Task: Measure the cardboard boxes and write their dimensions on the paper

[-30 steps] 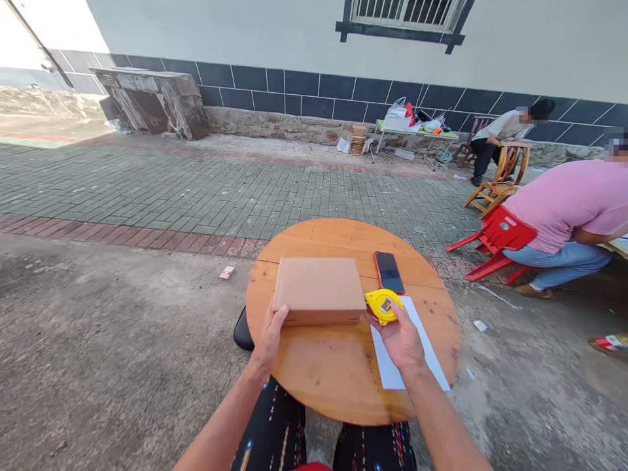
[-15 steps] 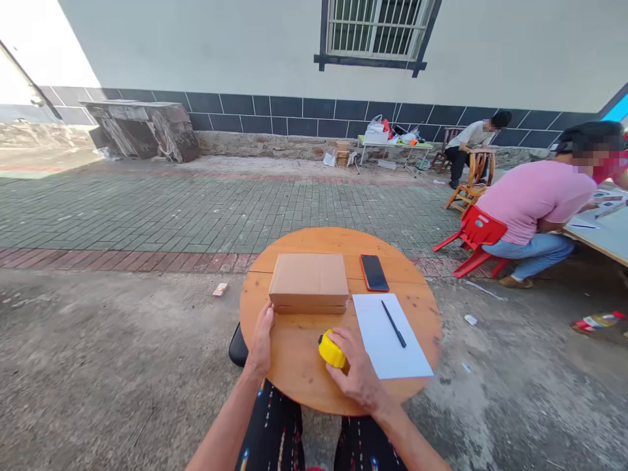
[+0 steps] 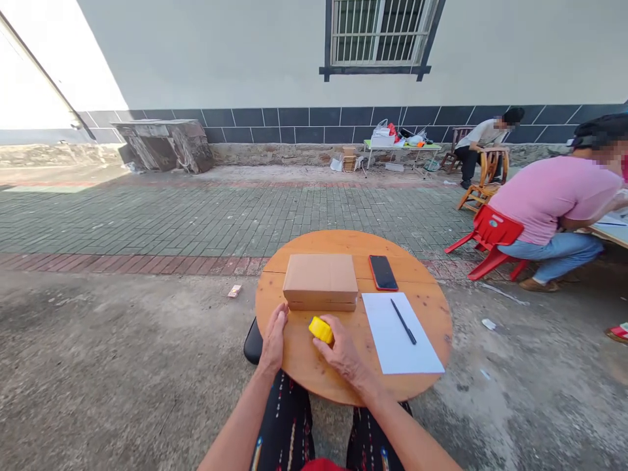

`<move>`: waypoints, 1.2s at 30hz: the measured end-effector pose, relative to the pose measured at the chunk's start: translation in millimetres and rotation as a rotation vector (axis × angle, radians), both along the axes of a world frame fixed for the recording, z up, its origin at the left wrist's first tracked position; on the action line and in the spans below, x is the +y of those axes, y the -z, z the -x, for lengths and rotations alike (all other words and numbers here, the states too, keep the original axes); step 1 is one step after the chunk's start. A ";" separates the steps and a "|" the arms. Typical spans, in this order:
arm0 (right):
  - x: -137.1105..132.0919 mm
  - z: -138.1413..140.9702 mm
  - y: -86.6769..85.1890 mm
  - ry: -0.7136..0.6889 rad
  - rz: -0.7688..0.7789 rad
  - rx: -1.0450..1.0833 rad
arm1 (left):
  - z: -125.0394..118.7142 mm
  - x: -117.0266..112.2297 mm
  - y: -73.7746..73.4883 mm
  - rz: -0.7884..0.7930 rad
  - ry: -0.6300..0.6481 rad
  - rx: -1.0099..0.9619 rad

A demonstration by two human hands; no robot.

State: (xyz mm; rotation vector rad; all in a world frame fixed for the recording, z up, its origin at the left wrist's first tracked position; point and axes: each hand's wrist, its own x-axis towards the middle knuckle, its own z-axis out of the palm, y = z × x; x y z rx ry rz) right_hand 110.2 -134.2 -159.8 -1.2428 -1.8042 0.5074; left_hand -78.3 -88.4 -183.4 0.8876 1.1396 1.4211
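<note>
A flat brown cardboard box (image 3: 320, 280) lies on a round wooden table (image 3: 314, 245). My right hand (image 3: 342, 352) is closed around a yellow tape measure (image 3: 320, 328) just in front of the box's near edge. My left hand (image 3: 273, 337) rests flat on the tabletop at the box's near left corner, fingers stretched out, holding nothing. To the right of the box lie a dark phone (image 3: 383, 271) with a red edge and a white sheet of paper (image 3: 400, 337) with a black pen (image 3: 403, 321) on it.
A person in a pink shirt (image 3: 554, 196) sits on a red plastic chair (image 3: 490, 239) at the right, bent over another table (image 3: 611, 230). Further back another person (image 3: 483, 140) sits by a small cluttered table (image 3: 400, 147). Concrete and paved ground surround me.
My right hand brought the tape measure from the box's right side down and left to the front of the box. My left hand slid off the box's corner onto the tabletop.
</note>
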 end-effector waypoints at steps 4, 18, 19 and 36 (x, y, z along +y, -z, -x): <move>2.4 -7.8 -3.3 -0.084 -0.041 -0.189 | -1.9 -1.6 -2.3 -0.009 -0.003 0.023; -13.1 -7.2 -26.4 0.065 0.134 -0.426 | -5.4 -2.9 -7.1 0.014 -0.006 0.111; -13.0 -4.4 -27.6 0.060 0.142 -0.425 | -5.6 -3.0 -7.4 0.016 -0.004 0.111; 106.7 -26.8 -100.4 0.241 -0.118 -0.464 | -11.2 -8.3 -12.2 0.013 0.029 0.012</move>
